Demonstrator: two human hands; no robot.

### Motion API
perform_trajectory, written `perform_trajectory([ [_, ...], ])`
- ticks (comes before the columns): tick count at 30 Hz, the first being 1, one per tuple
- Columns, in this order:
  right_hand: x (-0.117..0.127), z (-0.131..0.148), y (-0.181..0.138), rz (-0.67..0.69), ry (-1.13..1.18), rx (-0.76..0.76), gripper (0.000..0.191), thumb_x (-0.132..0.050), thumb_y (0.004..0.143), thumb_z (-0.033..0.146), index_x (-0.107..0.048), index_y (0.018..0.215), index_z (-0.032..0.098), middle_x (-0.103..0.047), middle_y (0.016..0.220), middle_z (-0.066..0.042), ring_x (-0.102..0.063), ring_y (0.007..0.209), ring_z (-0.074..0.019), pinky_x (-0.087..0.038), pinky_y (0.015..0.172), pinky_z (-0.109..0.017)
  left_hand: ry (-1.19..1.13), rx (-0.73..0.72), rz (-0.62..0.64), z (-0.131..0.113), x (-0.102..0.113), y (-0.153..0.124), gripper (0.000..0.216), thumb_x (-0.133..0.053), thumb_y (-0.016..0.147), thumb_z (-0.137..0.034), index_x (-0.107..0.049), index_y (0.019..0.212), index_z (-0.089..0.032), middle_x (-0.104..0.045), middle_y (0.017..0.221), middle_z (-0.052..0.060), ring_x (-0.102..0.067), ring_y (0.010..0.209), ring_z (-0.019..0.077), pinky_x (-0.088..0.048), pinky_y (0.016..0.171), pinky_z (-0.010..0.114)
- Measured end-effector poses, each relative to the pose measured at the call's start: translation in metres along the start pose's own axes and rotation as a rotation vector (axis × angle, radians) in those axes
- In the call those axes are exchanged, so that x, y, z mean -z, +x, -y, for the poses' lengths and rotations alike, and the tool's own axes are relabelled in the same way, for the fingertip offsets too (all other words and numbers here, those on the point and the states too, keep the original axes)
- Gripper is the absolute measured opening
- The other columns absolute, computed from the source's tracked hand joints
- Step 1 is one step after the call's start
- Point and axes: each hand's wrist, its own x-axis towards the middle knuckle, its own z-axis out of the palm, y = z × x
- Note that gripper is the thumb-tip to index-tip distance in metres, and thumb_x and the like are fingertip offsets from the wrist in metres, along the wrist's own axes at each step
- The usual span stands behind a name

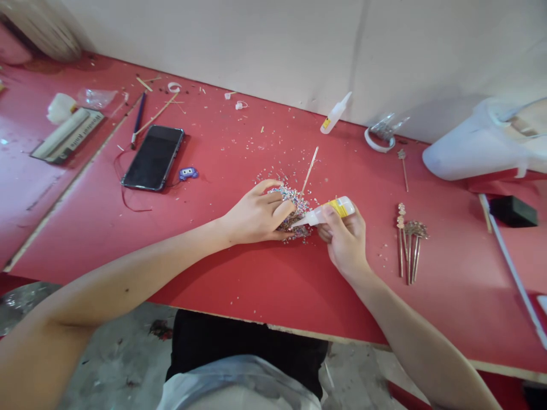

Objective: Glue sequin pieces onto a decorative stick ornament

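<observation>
My left hand (258, 215) rests on the red table (239, 267), fingers curled over a small heap of glittery beads (294, 200); it seems to pinch a thin wooden stick (309, 171) that rises from the heap. My right hand (344, 239) grips a small glue bottle (329, 211) with a yellow label, its nozzle pointing left into the beads right beside my left fingers.
A black phone (154, 156) and a small purple charm (188, 173) lie at the left. Several finished decorated sticks (409, 242) lie to the right. A second glue bottle (335, 114), a tape ring (378, 142), a white bag (478, 145) and a black block (513, 210) sit farther back and right.
</observation>
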Motion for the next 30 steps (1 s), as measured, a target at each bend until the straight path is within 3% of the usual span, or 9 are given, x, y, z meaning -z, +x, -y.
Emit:
perform_trajectory([
  [30, -0.0006, 0.0001, 0.0003, 0.018, -0.094, 0.044, 0.04, -0.067, 0.084, 0.047, -0.036, 0.073, 0.024, -0.027, 0.049, 0.012, -0.02, 0.037, -0.004, -0.017, 0.035, -0.02, 0.006, 0.001, -0.014, -0.0005, 0.0008, 0.0008, 0.031, -0.051, 0.094, -0.047, -0.052, 0.091, -0.017, -0.066, 0.07, 0.001, -0.063, 0.07, 0.0178, -0.044, 0.099, 0.041],
])
